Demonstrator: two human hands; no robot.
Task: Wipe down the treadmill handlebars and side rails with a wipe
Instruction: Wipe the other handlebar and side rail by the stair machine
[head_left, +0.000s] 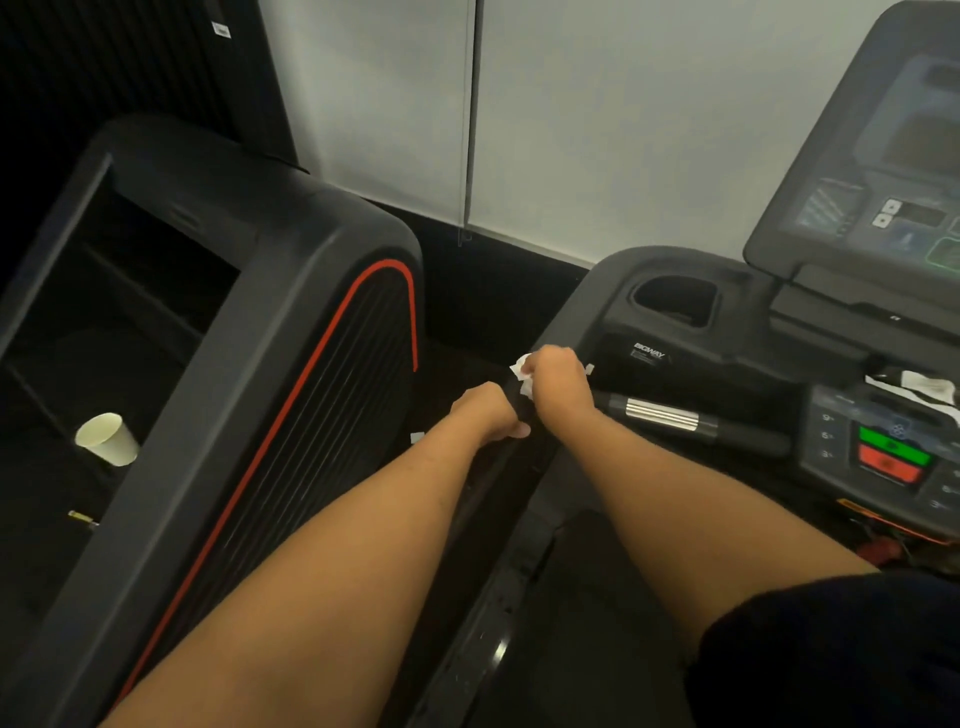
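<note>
My white wipe (523, 375) is crumpled in my right fist, scraps poking out at the thumb side, pressed onto the black left handlebar (511, 457) where it meets the console. The bar runs down toward me, dark and matte, my left hand gripping it just below.

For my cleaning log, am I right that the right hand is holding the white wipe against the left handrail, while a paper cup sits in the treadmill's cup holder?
Not quite: in the head view the paper cup sits on the neighbouring machine at left; the cup holder holds no cup. The right hand does hold the wipe on the left handrail.
</note>
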